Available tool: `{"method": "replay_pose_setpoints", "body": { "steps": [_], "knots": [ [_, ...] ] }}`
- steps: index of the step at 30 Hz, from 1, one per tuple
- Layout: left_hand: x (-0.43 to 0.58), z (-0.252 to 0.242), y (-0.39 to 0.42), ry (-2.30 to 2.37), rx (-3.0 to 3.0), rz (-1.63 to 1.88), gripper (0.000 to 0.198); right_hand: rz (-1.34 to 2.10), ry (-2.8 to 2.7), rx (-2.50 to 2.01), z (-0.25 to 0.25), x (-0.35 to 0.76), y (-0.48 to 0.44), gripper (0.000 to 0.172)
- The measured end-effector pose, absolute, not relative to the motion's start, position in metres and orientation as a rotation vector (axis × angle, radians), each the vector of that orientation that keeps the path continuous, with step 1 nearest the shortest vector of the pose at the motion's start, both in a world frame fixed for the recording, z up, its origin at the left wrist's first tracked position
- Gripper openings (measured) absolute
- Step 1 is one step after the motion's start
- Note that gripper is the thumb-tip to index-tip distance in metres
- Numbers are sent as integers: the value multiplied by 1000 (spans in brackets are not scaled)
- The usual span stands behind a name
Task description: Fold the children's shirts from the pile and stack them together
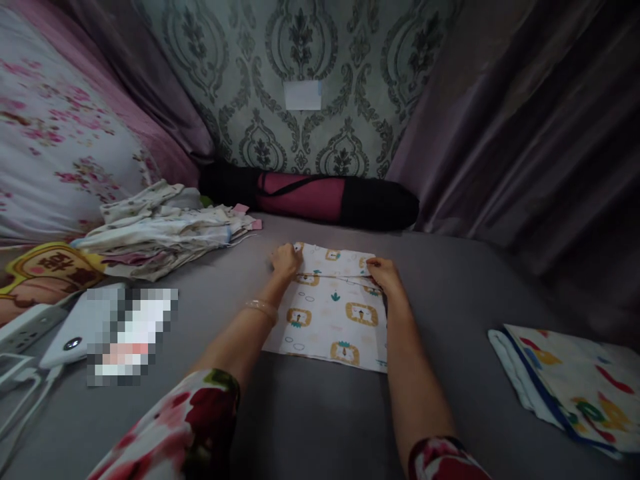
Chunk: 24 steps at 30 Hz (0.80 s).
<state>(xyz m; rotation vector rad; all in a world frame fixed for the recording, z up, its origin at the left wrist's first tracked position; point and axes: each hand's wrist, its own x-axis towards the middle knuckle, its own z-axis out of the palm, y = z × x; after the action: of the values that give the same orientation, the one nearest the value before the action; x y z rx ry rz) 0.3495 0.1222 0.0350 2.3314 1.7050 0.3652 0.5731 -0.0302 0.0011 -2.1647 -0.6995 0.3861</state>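
Observation:
A white cloth (325,330) printed with lion faces and small green plants lies flat on the grey sheet, its far part turned over into a band across the top. My left hand (287,261) has its fingers closed at the far left corner of that band. At the far right corner, my right hand (384,272) pinches the same cloth between thumb and fingers. A clear bangle (262,308) circles my left wrist.
To the right are folded printed cloths (575,387). On the left sit a heap of cloths (165,230), a white power bank (83,327), a power strip (30,330) and cables. Against the patterned wall lies a long black and maroon bag (305,197). Curtains (500,133) hang at both sides.

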Motion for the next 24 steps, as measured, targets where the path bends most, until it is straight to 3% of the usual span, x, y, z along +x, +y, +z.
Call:
{"method": "replay_pose_setpoints", "body": {
  "steps": [7,24],
  "knots": [
    [351,28,115,1640,2606,372,36,327,-798,-2183,6,566,-34,27],
    [320,15,143,1458,2567,292,33,274,-923,-2303,22,535,-32,29]
  ]
}}
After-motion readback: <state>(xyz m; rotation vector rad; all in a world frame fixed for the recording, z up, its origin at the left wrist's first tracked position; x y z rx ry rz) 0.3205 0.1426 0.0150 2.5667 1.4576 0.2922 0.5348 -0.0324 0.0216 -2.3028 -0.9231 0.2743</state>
